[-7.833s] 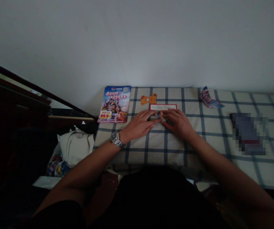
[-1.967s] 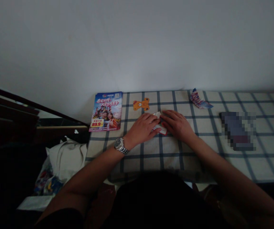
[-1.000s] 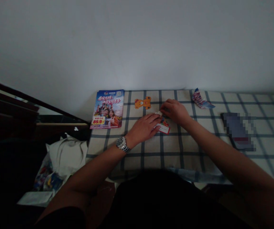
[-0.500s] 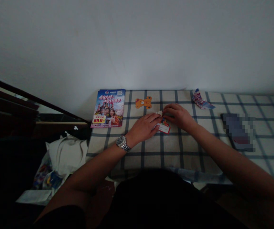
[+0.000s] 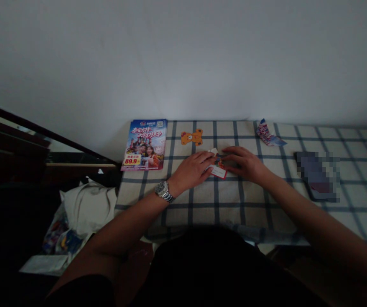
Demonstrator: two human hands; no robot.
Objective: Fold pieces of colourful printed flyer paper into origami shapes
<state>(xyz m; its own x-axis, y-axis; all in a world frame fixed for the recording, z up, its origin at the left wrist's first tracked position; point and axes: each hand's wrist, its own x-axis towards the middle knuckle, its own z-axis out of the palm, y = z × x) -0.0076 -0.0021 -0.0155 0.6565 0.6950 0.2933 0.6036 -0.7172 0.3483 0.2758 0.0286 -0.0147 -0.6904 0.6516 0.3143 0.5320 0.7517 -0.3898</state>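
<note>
A small folded paper (image 5: 219,171) in white and red lies on the checked cloth, partly hidden under my hands. Across its left side rests my left hand (image 5: 196,167), wearing a wristwatch (image 5: 164,191), thumb below and fingers above, keeping hold of the paper. My right hand (image 5: 244,163) is at the paper's right edge, its fingers stretched and apart; whether the fingertips touch the paper is hard to make out. Beyond the left hand lies a flat orange bear shape (image 5: 192,137).
A stack of printed flyers (image 5: 145,145) lies at the table's left. A creased flyer piece (image 5: 268,135) sits back right, with a dark phone-like device (image 5: 317,177) nearer. White bags (image 5: 89,207) stand left below the checked cloth (image 5: 224,213). A wall (image 5: 183,59) rises behind.
My right hand has shifted slightly right and towards me, its fingers spreading off the paper's top. More of the paper's right part shows. The left hand stays nearly still.
</note>
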